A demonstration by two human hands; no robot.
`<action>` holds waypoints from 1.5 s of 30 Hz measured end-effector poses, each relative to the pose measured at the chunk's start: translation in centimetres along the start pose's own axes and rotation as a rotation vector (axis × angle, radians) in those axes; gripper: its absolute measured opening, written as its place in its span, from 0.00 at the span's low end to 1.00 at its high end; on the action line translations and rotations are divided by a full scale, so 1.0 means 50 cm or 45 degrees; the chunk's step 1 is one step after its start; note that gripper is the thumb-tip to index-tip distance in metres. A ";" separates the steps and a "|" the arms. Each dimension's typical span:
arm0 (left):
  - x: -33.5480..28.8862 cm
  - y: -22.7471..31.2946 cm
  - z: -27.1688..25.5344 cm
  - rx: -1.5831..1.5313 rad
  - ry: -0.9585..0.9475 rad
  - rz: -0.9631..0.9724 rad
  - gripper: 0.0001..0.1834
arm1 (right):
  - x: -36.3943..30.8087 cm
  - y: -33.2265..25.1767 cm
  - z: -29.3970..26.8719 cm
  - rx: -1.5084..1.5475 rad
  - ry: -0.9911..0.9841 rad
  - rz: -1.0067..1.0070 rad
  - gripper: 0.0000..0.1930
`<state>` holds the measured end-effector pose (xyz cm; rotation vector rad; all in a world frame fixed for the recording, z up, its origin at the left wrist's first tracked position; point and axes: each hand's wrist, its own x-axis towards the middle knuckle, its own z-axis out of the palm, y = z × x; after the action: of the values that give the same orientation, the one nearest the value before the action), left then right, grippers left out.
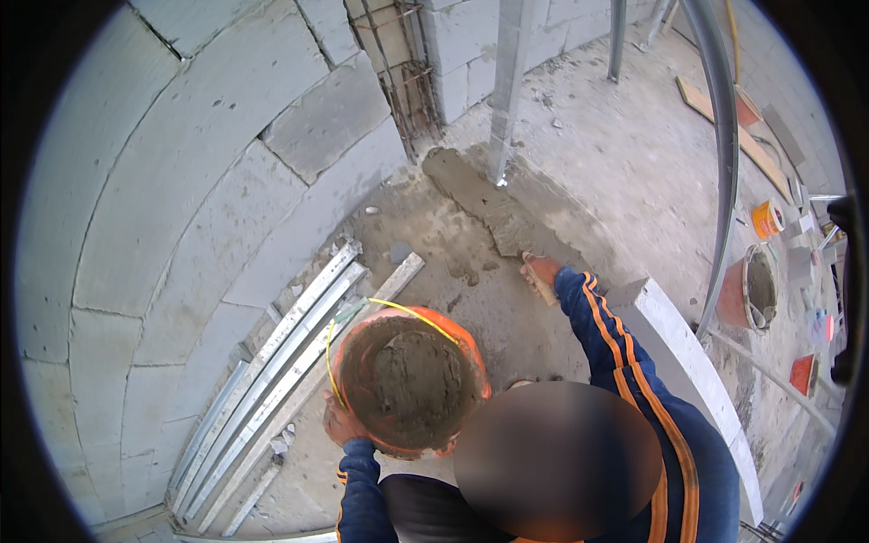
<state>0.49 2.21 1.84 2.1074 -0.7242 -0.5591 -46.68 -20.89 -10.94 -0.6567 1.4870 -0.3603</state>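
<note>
An orange bucket (481,366) of grey wet mortar (412,371) stands on the floor in front of me. My left hand (340,420) grips its left rim, where the yellow bucket handle (329,357) comes down. To the right and farther off, my right hand (541,271) is closed on a tan-handled tool (546,291); its working end cannot be made out. Just beyond that hand, a strip of spread mortar (480,204) runs along the floor to the foot of an upright metal stud (503,109).
A pale block wall (208,217) rises on the left, with metal profiles (272,362) lying along it. Exposed rebar (398,72) stands in the wall gap. Close by my right arm is a white block (674,330). Farther right are another bucket (747,290) and a wooden board (738,136).
</note>
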 end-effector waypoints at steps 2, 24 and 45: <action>-0.001 0.004 0.002 -0.031 0.008 0.034 0.39 | -0.066 0.058 -0.021 0.002 0.060 0.046 0.28; 0.010 -0.009 0.001 0.079 -0.010 -0.006 0.38 | -0.167 -0.049 0.091 -1.286 0.723 -0.394 0.19; 0.008 -0.005 -0.002 0.116 0.025 -0.040 0.40 | -0.198 -0.185 0.066 -1.249 0.730 -0.600 0.23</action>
<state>0.91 2.12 1.64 2.2091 -0.7193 -0.5306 -42.64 -21.57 2.40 -1.8166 2.0375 -0.1508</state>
